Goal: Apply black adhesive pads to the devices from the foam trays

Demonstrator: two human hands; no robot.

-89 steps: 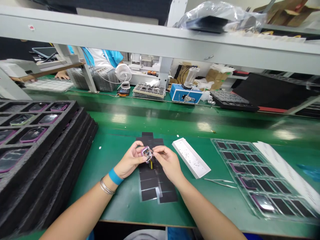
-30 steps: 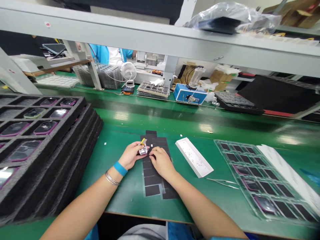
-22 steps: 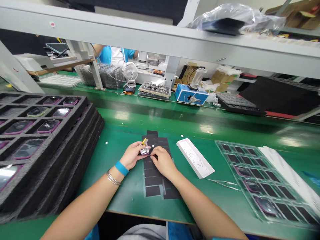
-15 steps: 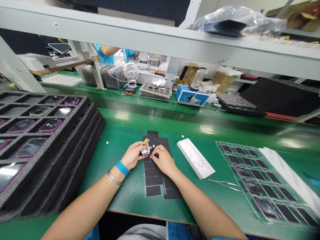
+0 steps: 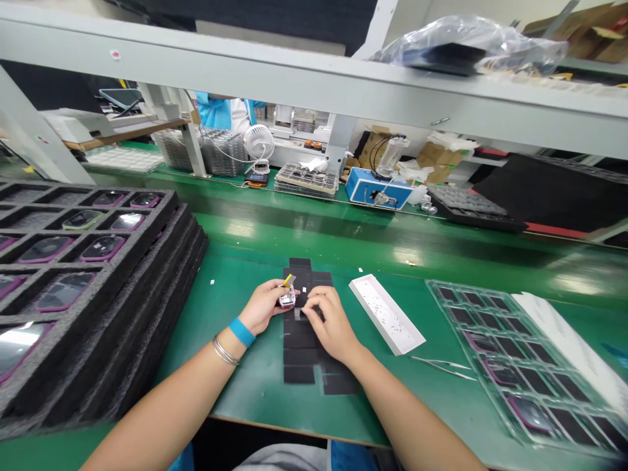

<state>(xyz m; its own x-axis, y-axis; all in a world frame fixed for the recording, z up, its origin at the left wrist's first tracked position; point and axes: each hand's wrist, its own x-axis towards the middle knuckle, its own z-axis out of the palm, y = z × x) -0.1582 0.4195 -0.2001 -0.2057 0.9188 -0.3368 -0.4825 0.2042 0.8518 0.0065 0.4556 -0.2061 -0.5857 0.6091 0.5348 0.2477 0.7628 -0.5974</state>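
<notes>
My left hand (image 5: 265,305) is closed around a small pink-edged watch case (image 5: 288,298), its inner parts facing up and a yellow-and-grey ribbon cable (image 5: 289,280) sticking out of its top. Just right of it, my right hand (image 5: 331,320) has thumb and forefinger brought together in a pinch; whatever lies between the fingertips is too small to make out. Beneath both hands lie strips of black stickers (image 5: 299,354) on clear backing. A tiny white piece (image 5: 304,289) rests on them between the hands.
Stacked dark foam trays (image 5: 98,281) with purple-framed watch screens stand at left. To the right are a white box (image 5: 387,316) with tiny parts, tweezers (image 5: 444,366) and a clear tray (image 5: 515,353) of black pieces. A shelf beam (image 5: 294,72) crosses above.
My right hand has drawn slightly right and away from the watch case, its fingers still pinched. The left hand has kept its hold on the case.
</notes>
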